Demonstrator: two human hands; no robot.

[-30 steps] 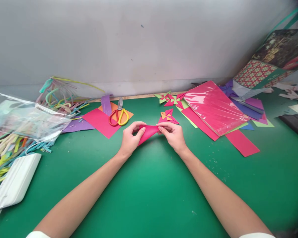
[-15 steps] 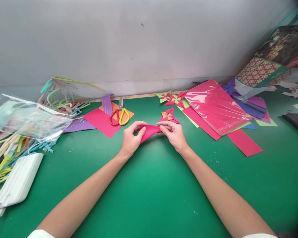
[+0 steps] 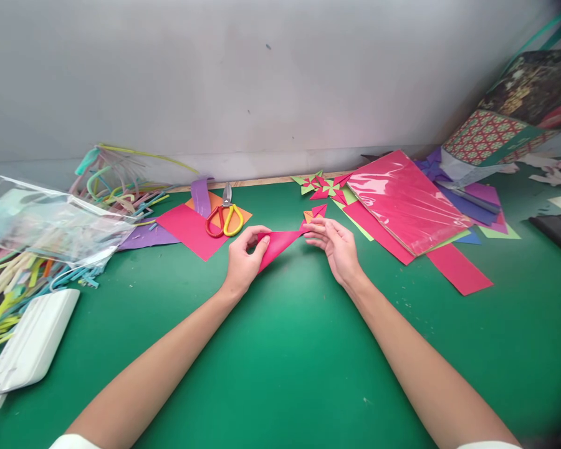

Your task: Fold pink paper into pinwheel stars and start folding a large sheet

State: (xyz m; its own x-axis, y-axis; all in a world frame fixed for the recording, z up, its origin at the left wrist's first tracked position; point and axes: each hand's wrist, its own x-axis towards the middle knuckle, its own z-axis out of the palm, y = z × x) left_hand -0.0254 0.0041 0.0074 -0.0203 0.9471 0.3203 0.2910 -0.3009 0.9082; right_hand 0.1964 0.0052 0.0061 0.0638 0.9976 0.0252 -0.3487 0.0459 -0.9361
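Observation:
A folded red paper triangle (image 3: 279,246) is held above the green table. My left hand (image 3: 245,257) pinches its left corner between thumb and fingers. At the paper's right tip is my right hand (image 3: 333,247), fingers apart and stretched out; whether a fingertip touches the paper cannot be made out. Just behind it lies a red and orange folded paper star (image 3: 318,214), partly hidden by the right hand. Scissors (image 3: 225,215) with one red and one yellow handle rest to the left, on red paper (image 3: 189,231) and orange paper (image 3: 244,216).
At the left are a heap of coloured pipe cleaners (image 3: 23,274), a clear plastic bag (image 3: 51,215) and a white device (image 3: 30,343). Further right lie green and red paper stars (image 3: 325,186), a plastic-wrapped red paper pack (image 3: 406,202) and a red strip (image 3: 460,269). A grey wall (image 3: 215,81) rises behind.
My right hand has loosened its pinch on the paper's right end and moved slightly right, its fingers opening. My left hand keeps its hold and has shifted a little left and down.

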